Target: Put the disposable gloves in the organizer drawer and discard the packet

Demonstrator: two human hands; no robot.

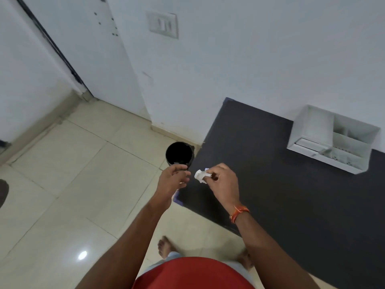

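Pinching a crumpled white packet (200, 175) between thumb and fingertips, the right hand (221, 181) holds it over the near corner of the dark table (291, 184), with the paper jutting out leftward from the grip. A scrap of blue print shows at its top edge; whether anything is left inside cannot be told.

The black bin (179, 153) stands on the tiled floor (62, 184), beyond and to the left of that grip, its round mouth facing up and nothing covering it. The left hand (174, 181) sits between packet and bin, fingers curled loosely; something small and pale glints at its fingertips, but whether it grips anything I cannot tell. It is the nearer hand to the bin, though the packet is in the other.

Well off to the right of the grip, against the wall, stands the white organizer drawer (333, 142); its contents are too blurred to make out.

Judging by this, discarding is the step in hand: the packet needs to travel forward and left, past the left hand, until it hangs over the bin's mouth.
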